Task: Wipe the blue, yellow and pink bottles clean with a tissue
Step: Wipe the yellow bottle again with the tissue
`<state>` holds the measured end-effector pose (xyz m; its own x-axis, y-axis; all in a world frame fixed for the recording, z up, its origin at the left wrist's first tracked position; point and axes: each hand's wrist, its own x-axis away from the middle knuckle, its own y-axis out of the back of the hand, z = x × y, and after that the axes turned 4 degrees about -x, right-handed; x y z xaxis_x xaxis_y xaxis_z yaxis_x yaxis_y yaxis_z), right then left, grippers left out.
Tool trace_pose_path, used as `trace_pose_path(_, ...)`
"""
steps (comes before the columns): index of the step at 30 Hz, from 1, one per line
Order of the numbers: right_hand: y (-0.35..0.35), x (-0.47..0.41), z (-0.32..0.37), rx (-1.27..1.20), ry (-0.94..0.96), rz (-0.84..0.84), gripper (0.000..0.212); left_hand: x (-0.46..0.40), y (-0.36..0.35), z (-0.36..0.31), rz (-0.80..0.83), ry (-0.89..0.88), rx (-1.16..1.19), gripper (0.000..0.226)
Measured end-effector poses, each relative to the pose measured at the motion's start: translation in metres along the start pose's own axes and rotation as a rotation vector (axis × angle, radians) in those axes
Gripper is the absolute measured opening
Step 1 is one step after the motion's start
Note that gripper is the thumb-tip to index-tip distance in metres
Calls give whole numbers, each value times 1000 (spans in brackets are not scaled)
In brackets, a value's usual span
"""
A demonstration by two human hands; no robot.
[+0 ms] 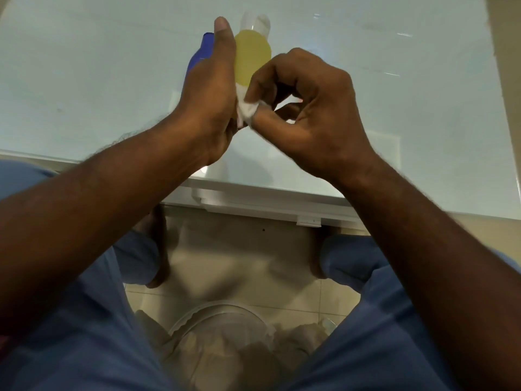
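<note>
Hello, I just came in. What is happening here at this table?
A person seated at a pale table is cleaning bottles. The left hand holds the yellow bottle, which has a clear cap, up above the table. The right hand pinches a white tissue against the bottle's lower end. A blue bottle shows partly behind the left hand. No pink bottle is in view.

A single wide-angle camera is sitting on the person's head, looking steeply down and forward. It is taking in the pale table [84,80] filling the upper half, both forearms reaching in from the lower corners, and the lap and tiled floor [239,263] below. The hands are appearing close, near the centre.
</note>
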<state>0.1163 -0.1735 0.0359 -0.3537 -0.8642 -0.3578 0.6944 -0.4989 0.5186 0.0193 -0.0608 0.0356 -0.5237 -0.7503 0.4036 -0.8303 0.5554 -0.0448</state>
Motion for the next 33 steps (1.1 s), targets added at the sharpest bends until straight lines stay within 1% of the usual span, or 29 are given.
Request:
trace_pose_path(3, 9, -7, -7, -11, -73, -204, 10, 1, -6, 3, 38, 8, -84, 48)
trace_pose_path(5, 18, -11, -11, -64, -150, -281, 11, 1, -12, 7, 44, 57, -125, 47)
trace_pose_path(6, 20, -11, -13, -87, -182, -292, 11, 1, -13, 10, 48, 75, -143, 49)
trace_pose_path(9, 19, -9, -13, -78, -205, -266, 14, 1, -13, 10, 59, 25, -208, 46)
trace_pose_path(12, 15, -10, -13, -43, -210, -255, 17, 0, -11, 8, 33, -40, -286, 45)
trace_pose_path(13, 14, -10, -13, -29, -217, -260, 17, 2, -12, 7, 62, -41, -278, 44)
trace_pose_path(15, 13, -10, -12, -6, -230, -262, 15, 7, -16, 7, 170, -31, -233, 47)
trace_pose_path(17, 13, -10, -11, 5, -234, -236, 14, 12, -19, 9, 226, -11, -201, 46)
trace_pose_path(20, 12, -9, -9, -44, -233, -139, 13, 13, -16, 10, 235, 5, -144, 51)
trace_pose_path(24, 4, -3, -2, -89, -196, 14, 6, 8, -7, 6, 265, 17, 68, 71)
trace_pose_path(26, 2, 0, 0, -53, -156, 74, 5, 8, -3, 6, 265, 25, 161, 73)
trace_pose_path(29, 0, 3, 0, 83, -96, 142, 6, 8, -3, 9, 246, 73, 214, 73)
trace_pose_path(31, -1, 4, 0, 122, -76, 111, 6, 9, -5, 12, 246, 94, 227, 74)
trace_pose_path(33, 0, 3, -2, 129, -74, 6, 7, 9, -7, 11, 277, 87, 211, 75)
